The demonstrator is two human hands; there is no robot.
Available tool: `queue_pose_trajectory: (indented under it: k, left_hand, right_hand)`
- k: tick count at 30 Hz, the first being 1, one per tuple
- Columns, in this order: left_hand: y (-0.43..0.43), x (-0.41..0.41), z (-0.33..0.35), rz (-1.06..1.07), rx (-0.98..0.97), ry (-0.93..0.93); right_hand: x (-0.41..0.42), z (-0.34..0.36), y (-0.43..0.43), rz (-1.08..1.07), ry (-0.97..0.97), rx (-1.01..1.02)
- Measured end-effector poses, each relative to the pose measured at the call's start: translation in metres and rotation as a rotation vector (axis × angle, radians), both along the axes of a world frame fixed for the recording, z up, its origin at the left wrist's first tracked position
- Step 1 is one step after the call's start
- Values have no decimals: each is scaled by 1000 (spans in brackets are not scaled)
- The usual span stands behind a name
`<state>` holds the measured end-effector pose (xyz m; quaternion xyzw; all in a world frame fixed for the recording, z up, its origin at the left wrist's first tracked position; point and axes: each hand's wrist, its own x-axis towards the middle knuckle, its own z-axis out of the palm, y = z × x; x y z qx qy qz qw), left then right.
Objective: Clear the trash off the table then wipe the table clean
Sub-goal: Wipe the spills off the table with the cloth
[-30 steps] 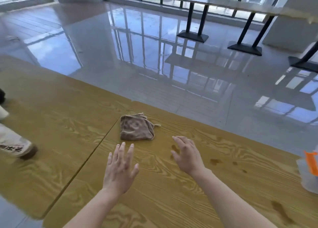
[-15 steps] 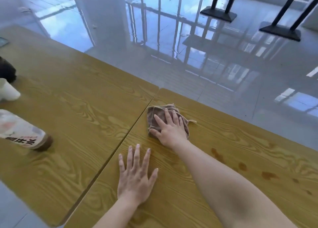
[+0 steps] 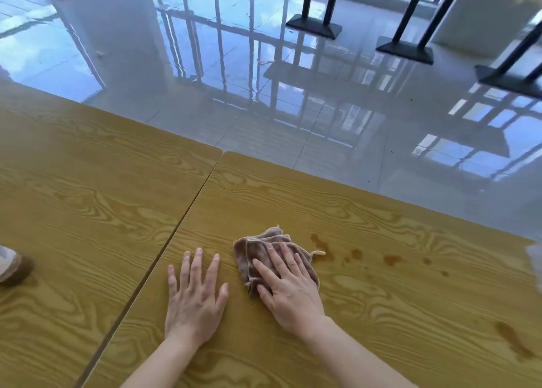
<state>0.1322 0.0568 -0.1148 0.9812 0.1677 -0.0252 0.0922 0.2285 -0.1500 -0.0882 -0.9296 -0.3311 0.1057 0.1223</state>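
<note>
My right hand (image 3: pixel 289 292) presses flat, covering much of the cloth (image 3: pixel 265 250); left hand (image 3: pixel 195 296) spread on the table (image 3: pixel 381 314). Bottle (image 3: pixel 13 266) left, cut off. Brown stains (image 3: pixel 352 254) right; glossy floor (image 3: pixel 264 94) beyond.

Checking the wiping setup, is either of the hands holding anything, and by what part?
The right hand presses flat on the brown cloth, covering its near right part, not gripping. The left hand lies flat on the bare table, holding nothing.

The table (image 3: pixel 381 270) is yellow-brown with wavy wood lines; the cloth (image 3: pixel 258 248) is light brown; the spots (image 3: pixel 356 253) are dark brown; the floor (image 3: pixel 322 109) is shiny grey-blue.
</note>
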Motion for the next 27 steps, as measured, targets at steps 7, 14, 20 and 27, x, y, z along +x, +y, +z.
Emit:
queue_pose_trajectory:
  k: [7,14,20,27]
  left_hand:
    - [-60,-4,16,-187,-112,-51]
    - [-167,1,21,-436,-83,-14]
    - [-250,24,18,-469,-21,79]
    - [-288,48,5,-367,67,125]
  right_hand:
    - [-76,-1,-119,2,-110,75]
    - [-124,7,-256,-240,-106,116]
    - [-123,19,-343,-772,-127,92]
    - [-127,-5,-353,-641,-38,-215]
